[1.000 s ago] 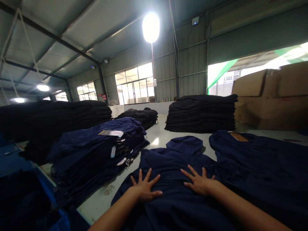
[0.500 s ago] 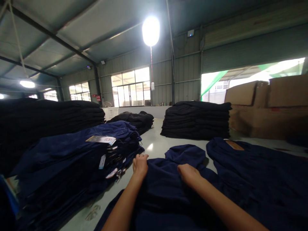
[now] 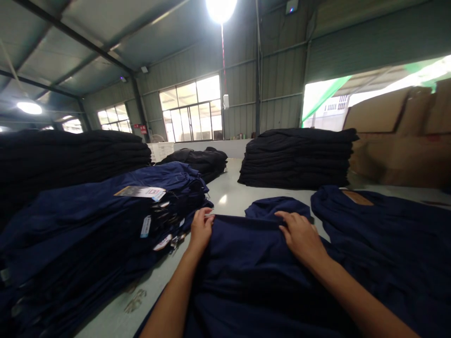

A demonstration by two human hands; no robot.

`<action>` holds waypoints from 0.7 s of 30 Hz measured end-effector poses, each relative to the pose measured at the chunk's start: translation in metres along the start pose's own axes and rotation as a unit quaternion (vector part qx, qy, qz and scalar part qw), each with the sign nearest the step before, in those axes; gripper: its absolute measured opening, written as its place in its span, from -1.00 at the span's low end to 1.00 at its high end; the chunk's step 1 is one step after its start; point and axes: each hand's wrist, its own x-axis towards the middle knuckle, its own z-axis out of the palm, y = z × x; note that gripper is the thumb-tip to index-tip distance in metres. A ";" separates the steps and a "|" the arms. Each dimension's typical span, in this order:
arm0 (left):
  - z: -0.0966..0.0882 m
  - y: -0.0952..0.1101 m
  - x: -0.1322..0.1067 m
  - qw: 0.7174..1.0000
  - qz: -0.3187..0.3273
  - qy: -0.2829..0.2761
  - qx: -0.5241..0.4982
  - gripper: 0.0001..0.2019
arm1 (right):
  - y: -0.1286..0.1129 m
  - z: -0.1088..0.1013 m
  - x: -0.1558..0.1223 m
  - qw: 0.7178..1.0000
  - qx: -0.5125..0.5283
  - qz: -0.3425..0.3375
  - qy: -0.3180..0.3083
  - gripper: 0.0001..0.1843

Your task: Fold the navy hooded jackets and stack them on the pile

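Observation:
Navy trousers [image 3: 243, 263] lie spread in front of me, their far edge drawn fairly straight between my hands. At the far left corner, my left hand [image 3: 202, 230] is closed with the cloth pinched at the fingertips. My right hand [image 3: 301, 234] has thumb and forefinger at the far right corner, gripping the edge; the other fingers are partly hidden. Just beyond that edge is a bunched navy part of cloth [image 3: 278, 205]. To the right lies another navy garment [image 3: 394, 239] with a brown patch [image 3: 357, 197].
A navy pile of garments [image 3: 81, 225] with hang tags [image 3: 141, 192] stands close on the left. Black folded stacks [image 3: 298, 159] and a lower black pile [image 3: 200, 162] sit farther back on the pale tabletop [image 3: 225, 188]. Cardboard boxes [image 3: 380, 112] stand at the back right.
My right hand has moved outward to the right along the far edge, and the cloth between my hands has become flatter and straighter. The view has tilted slightly down.

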 end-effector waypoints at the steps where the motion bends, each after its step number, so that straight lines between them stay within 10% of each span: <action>1: 0.002 0.004 -0.004 1.000 0.017 0.006 -0.001 -0.66 | -0.001 -0.002 -0.001 1.000 -0.023 -0.006 0.004 -0.67; 6: 0.018 0.027 -0.035 0.969 0.149 -0.180 0.086 -0.70 | -0.007 -0.001 -0.011 0.982 -0.023 -0.013 -0.185 -0.65; 11: 0.035 0.031 -0.055 0.918 0.154 -0.334 0.151 -0.30 | -0.017 0.019 -0.027 0.917 -0.049 0.083 -0.386 -0.37; 21: 0.036 0.041 -0.061 0.883 0.171 -0.408 0.158 -0.17 | -0.004 0.015 -0.022 0.911 -0.020 0.061 -0.406 -0.32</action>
